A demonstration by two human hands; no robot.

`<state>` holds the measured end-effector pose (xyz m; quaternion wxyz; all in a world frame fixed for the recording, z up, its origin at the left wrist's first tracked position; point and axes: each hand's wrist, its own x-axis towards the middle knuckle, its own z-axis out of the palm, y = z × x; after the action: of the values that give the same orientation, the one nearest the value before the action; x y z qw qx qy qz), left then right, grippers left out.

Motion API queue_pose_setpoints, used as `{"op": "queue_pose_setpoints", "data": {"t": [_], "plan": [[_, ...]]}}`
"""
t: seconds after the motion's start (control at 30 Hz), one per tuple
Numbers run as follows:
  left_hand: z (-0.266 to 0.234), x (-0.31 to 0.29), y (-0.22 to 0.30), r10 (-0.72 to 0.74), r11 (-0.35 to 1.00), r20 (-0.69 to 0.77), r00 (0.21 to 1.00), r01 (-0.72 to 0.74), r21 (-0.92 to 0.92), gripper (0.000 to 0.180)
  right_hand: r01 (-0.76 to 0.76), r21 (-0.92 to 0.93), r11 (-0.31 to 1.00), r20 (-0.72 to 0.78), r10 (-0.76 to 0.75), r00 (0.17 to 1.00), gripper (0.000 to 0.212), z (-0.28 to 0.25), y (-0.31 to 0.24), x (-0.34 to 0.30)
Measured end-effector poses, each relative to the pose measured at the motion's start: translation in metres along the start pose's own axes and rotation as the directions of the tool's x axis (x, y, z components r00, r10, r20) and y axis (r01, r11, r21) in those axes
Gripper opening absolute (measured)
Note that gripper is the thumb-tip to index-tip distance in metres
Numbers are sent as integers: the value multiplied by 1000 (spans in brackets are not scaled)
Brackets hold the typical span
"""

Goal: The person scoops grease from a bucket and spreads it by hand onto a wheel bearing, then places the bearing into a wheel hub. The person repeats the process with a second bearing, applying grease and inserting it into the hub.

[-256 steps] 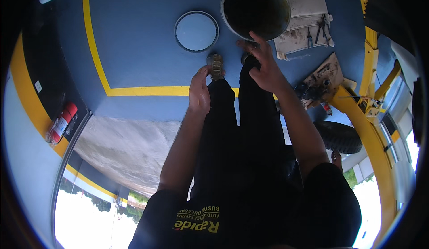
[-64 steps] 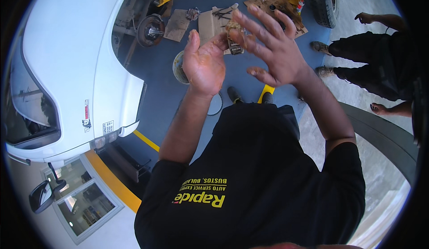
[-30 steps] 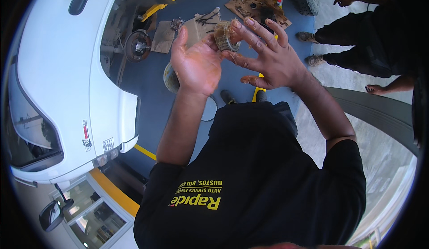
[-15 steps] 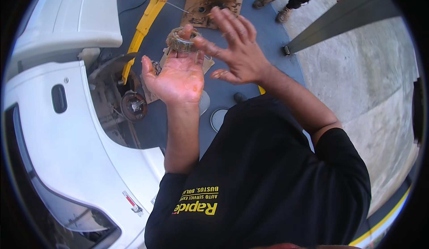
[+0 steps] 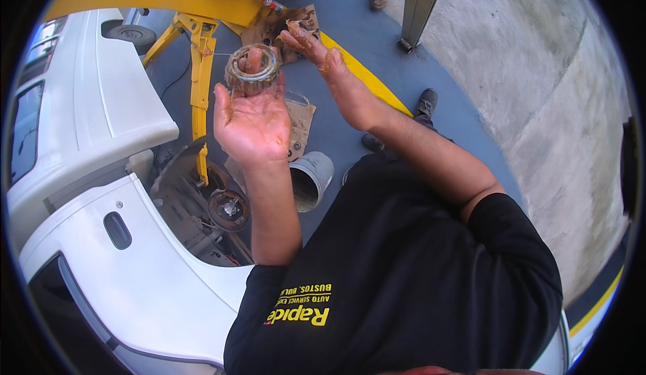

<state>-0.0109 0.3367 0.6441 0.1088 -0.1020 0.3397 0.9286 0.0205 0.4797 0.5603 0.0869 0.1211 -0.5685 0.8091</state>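
Roller bearing [image 5: 250, 84] rides on the fingers of the left hand [image 5: 256, 127], in mid-air over the workshop floor. One finger passes up through the bore while others lie along the outside — probably because the amber, grease-like coating makes the ring slick, and a finger through the middle keeps it from sliding off. The palm faces up, shiny and smeared, with the thumb standing clear. The right hand [image 5: 334, 79] is apart from it, held flat with fingers extended and nothing in its grasp; clots of the same sticky stuff cling to its fingertips, perhaps why it keeps off everything else.

The bearing is a short metal ring, ribbed round its side and bright along the inner rim. Beyond it, flat tan cardboard [image 5: 301, 122] lies stained, likely put down to spare the smooth blue floor [image 5: 377, 52]. Nearby are a pale round-walled bucket [image 5: 321, 166] and a rust-brown wheel hub [image 5: 229, 210] — exposed beside the glossy white vehicle [image 5: 155, 287].
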Motion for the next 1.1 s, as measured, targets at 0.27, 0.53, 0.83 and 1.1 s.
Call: {"op": "queue_pose_setpoints", "data": {"t": [0.27,0.53,0.83,1.1], "plan": [[43,11,-49,127,961,195,972,-169,217,42,-39,-28,999,-3,39,999,85,-31,-60,-8],[91,45,-102,149,938,398,905,-257,231,41,-172,-422,890,-48,167,985,87,-139,-153,-2],[159,59,-134,97,837,650,754,-415,356,41,-26,-131,991,70,36,997,81,-190,-144,32],[180,61,-128,-94,791,654,750,-343,506,41,3,182,983,99,-21,995,84,-214,-156,61]]}}
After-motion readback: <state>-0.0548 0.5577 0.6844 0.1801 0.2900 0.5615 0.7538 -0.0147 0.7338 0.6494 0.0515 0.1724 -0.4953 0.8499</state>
